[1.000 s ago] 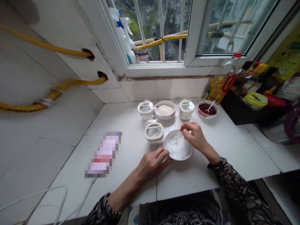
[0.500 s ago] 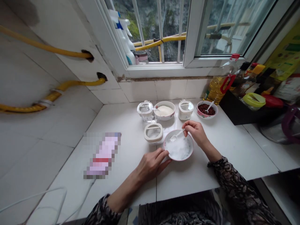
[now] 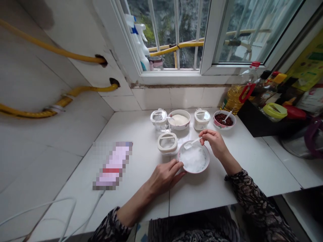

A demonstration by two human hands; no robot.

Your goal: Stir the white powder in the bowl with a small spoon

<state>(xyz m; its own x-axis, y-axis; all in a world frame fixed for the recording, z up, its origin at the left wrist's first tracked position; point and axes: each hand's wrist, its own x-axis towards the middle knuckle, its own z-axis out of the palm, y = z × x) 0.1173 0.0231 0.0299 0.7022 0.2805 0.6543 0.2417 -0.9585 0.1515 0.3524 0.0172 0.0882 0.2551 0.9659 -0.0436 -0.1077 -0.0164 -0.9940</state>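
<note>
A bowl (image 3: pixel 193 170) of white grains like salt or sugar stands on the white tiled counter. My left hand (image 3: pixel 166 171) grips its left rim, fingertips at the edge and thumb low against the side. Between the thumb and fingers of my right hand (image 3: pixel 213 141) is the handle of a small white spoon (image 3: pixel 188 145). The spoon's head is over the far left part of the bowl, close to the grains. Just beyond my left hand sits a lidded clear jar (image 3: pixel 167 144) with a cream rim.
Farther back are two more lidded jars (image 3: pixel 159 118) (image 3: pixel 202 119), a bowl of pale powder (image 3: pixel 179 121) and a bowl of dark red bits (image 3: pixel 224 120) with a spoon. An oil bottle (image 3: pixel 236 92) and a black condiment box (image 3: pixel 257 119) stand right. A blurred phone-like object (image 3: pixel 113 166) with a cable lies left.
The whole view has shifted slightly. The spoon's head has moved a little toward the bowl's far rim. Both hands keep their holds.
</note>
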